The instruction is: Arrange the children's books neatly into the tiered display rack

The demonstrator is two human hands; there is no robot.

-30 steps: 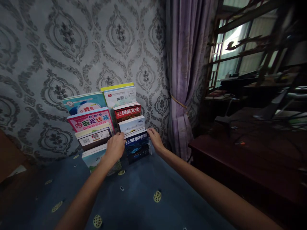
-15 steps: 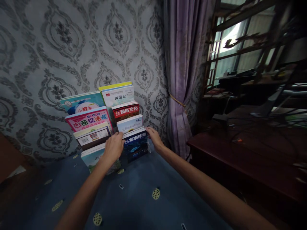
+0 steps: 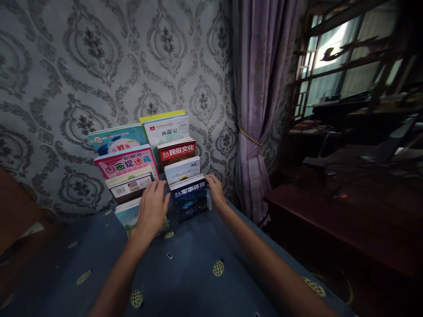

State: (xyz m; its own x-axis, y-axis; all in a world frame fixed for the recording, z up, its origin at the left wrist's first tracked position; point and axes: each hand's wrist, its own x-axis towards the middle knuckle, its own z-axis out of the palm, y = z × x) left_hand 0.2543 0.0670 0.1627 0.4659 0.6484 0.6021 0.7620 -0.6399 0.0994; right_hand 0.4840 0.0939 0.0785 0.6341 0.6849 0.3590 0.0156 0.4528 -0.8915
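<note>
Books stand upright in two stepped columns, in what looks like a tiered rack. My left hand (image 3: 153, 207) is in front of the left column, fingers loosely apart and holding nothing. It partly hides the green-and-white front book (image 3: 125, 218). My right hand (image 3: 215, 191) is beside the right edge of a dark blue book (image 3: 191, 200), fingertips near its upper corner and not closed round it. Behind that book rise a pale blue book (image 3: 183, 171), a red book (image 3: 177, 152) and a white book (image 3: 170, 131). The left column also has a pink book (image 3: 127, 164) and a teal book (image 3: 122, 140).
A dark blue cloth (image 3: 185, 273) with yellow-green spots covers the surface under the books. Patterned wallpaper (image 3: 115, 66) rises behind. A purple curtain (image 3: 253, 110) hangs to the right, near a dark red table (image 3: 317, 220). A brown box-like shape (image 3: 16, 211) is at far left.
My left hand has come away from the left edge of the dark blue book and shifted slightly left. The right hand stays near its right edge. The view has turned slightly.
</note>
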